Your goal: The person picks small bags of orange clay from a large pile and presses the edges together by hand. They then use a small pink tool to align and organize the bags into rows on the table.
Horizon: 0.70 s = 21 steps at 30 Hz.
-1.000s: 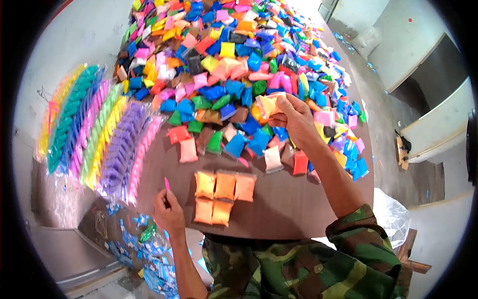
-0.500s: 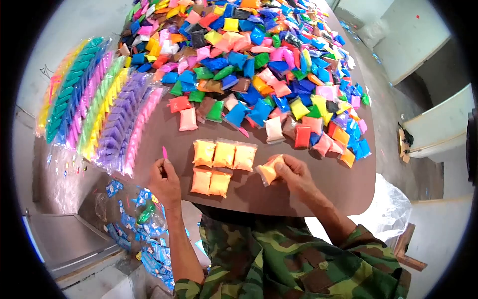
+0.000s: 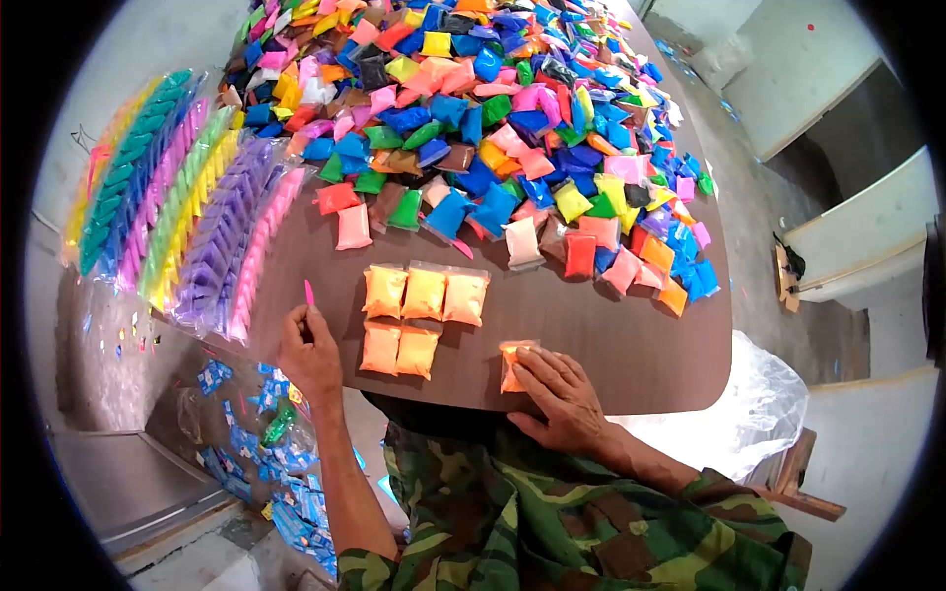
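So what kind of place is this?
Perhaps a small packing workshop: a heap of colourful packets covers much of the table, five orange packets lie in two neat rows, and long wrapped bundles are off to one side.

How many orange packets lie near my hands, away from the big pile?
6 orange packets: three in the back row, two in the front row, one partly under the right hand, which could hide another.
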Motion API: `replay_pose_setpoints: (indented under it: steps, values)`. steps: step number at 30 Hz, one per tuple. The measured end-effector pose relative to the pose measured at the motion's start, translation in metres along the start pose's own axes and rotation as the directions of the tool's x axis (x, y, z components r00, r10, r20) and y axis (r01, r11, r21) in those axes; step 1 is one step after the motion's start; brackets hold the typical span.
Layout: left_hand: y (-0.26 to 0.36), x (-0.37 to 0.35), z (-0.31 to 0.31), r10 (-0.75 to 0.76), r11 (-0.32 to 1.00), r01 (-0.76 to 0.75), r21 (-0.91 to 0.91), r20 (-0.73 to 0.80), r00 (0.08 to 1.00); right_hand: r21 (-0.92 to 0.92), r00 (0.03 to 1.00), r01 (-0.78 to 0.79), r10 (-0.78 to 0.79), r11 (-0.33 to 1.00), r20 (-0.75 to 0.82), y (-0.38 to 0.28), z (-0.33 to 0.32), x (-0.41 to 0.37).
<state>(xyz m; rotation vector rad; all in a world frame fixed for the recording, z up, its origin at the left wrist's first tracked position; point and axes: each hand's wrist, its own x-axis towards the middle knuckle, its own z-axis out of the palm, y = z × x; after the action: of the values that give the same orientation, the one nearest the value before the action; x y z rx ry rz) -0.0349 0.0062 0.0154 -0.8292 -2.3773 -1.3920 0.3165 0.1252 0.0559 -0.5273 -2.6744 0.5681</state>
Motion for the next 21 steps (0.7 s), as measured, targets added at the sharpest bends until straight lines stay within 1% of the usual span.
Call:
replay_pose_setpoints:
  steps: [5,8,11,14,17,19,21]
  values:
    - [-0.004,0.0,0.002,0.019,1.0,-0.019,-0.017,-0.005,1.0,-0.056,0.999,-0.006,0.009,0.998,0.049,0.002,-0.002,0.003]
    - [-0.001,0.002,-0.001,0.034,0.999,-0.034,-0.012,-0.006,0.999,-0.04,0.999,-0.001,0.002,0.999,0.041,0.006,0.002,0.007]
    - [0.003,0.002,-0.001,0.037,0.999,-0.037,-0.009,0.001,0.999,-0.063,0.998,0.033,-0.03,0.997,0.054,0.003,0.004,-0.005]
    - [0.0,0.001,-0.002,0.055,0.998,-0.055,-0.008,0.001,0.998,-0.088,0.997,0.028,-0.022,0.996,0.073,-0.001,0.0,0.001]
    - [0.001,0.0,-0.004,0.041,0.999,-0.041,0.006,0.017,0.999,-0.104,0.998,0.021,-0.014,0.994,0.063,0.007,0.001,0.007]
    - [-0.004,0.0,-0.002,0.057,0.998,-0.058,0.027,0.009,0.998,-0.088,0.999,0.015,-0.011,0.996,0.046,0.002,0.004,-0.002]
    - [-0.002,0.0,-0.004,0.041,0.999,-0.041,0.021,0.027,0.999,-0.086,0.999,0.015,-0.011,0.996,0.044,-0.001,0.006,-0.01]
